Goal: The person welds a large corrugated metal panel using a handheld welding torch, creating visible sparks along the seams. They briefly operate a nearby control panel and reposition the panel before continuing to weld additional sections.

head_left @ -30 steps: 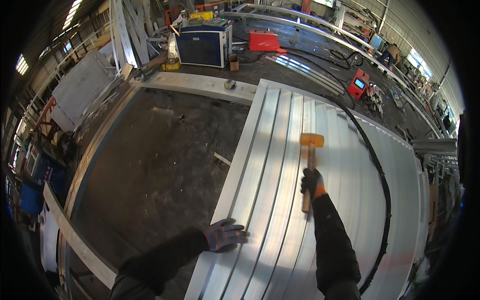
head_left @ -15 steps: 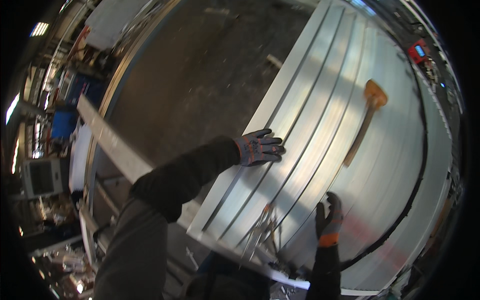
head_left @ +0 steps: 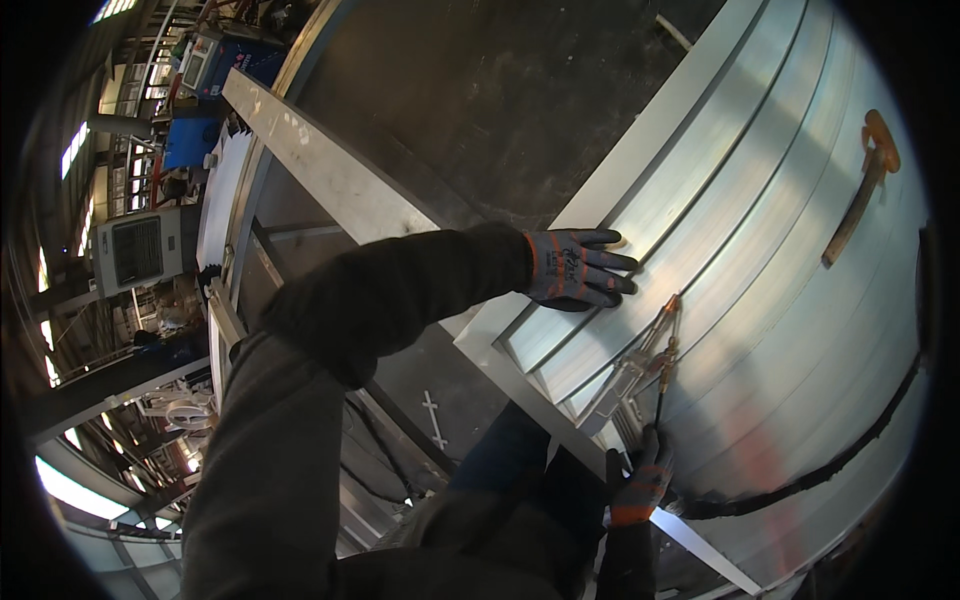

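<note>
My left hand [head_left: 582, 268], in a grey and black glove with orange trim, lies flat with spread fingers on the pale metal panels [head_left: 690, 215], close to their left edge. Lower right, my right hand [head_left: 645, 478] wears a similar glove. Its thumb and fingers stand apart beside the lower end of a metal clamp [head_left: 625, 380], which sits at the panels' near edge. A copper-coloured fitting [head_left: 668, 358] with a thin black stem lies against the clamp. The stem runs down toward my right fingertips; whether they touch it is hard to see.
An orange-headed hammer-like tool [head_left: 865, 180] rests on the panels at upper right. A black cable [head_left: 800, 497] curves across the lower right. A long metal bar [head_left: 320, 160] crosses to the left. Beyond it are a boxy grey machine [head_left: 145, 250] and a blue box [head_left: 190, 142].
My view has shifted, so the panels and tool appear farther right. My right hand has come down and closer to the clamp. My left hand still lies flat on the panels.
</note>
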A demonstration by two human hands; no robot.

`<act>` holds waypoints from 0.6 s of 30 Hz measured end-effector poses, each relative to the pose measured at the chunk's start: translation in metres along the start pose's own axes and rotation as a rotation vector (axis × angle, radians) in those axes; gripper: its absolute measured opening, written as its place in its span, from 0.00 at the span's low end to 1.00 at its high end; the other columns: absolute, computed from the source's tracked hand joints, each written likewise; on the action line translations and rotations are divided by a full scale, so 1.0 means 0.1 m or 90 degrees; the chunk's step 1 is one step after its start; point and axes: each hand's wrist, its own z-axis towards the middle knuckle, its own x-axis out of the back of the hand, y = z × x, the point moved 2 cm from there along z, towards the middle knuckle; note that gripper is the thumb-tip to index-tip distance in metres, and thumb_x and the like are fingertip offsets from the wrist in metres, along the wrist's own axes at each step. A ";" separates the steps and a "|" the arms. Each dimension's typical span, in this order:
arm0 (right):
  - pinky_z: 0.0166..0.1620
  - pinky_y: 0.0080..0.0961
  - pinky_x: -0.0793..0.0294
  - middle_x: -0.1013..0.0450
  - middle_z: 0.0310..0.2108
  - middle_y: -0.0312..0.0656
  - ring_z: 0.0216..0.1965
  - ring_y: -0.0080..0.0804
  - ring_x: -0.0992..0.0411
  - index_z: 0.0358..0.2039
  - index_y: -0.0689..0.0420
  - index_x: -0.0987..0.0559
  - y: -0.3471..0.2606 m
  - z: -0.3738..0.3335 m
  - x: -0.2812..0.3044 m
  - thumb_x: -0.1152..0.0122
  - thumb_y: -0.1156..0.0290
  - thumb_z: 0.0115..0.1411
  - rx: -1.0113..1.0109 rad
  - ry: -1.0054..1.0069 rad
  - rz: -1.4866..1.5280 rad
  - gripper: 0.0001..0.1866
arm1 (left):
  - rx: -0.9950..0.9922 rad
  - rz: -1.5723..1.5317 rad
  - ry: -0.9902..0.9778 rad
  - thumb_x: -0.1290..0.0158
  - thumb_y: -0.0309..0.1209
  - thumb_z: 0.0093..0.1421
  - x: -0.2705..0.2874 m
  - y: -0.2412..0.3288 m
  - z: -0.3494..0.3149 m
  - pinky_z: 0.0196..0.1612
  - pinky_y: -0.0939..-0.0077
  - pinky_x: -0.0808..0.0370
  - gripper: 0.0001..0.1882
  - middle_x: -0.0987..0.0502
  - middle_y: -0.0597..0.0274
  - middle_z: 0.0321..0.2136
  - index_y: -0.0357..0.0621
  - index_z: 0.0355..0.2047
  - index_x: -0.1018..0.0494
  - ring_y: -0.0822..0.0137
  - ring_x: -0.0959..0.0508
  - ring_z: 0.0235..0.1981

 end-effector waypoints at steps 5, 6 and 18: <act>0.49 0.49 0.26 0.31 0.53 0.58 0.50 0.60 0.28 0.57 0.62 0.27 0.13 0.09 -0.14 0.26 0.55 0.54 0.076 0.067 -0.022 0.35 | -0.069 -0.029 0.079 0.47 0.40 0.65 -0.11 0.03 0.02 0.74 0.42 0.47 0.11 0.25 0.63 0.55 0.52 0.44 0.24 0.59 0.34 0.68; 0.48 0.49 0.25 0.31 0.51 0.58 0.48 0.60 0.28 0.56 0.63 0.26 0.14 0.11 -0.15 0.26 0.55 0.54 0.076 0.056 -0.048 0.35 | -0.081 -0.048 0.086 0.47 0.41 0.65 -0.13 0.02 0.03 0.74 0.43 0.46 0.11 0.24 0.63 0.53 0.52 0.43 0.24 0.59 0.33 0.68; 0.41 0.47 0.23 0.31 0.45 0.57 0.41 0.58 0.26 0.54 0.62 0.23 0.10 0.37 -0.07 0.23 0.57 0.49 0.074 -0.026 -0.130 0.35 | -0.059 -0.055 0.104 0.50 0.48 0.68 -0.28 -0.02 0.16 0.69 0.46 0.43 0.16 0.24 0.65 0.54 0.54 0.45 0.21 0.62 0.31 0.64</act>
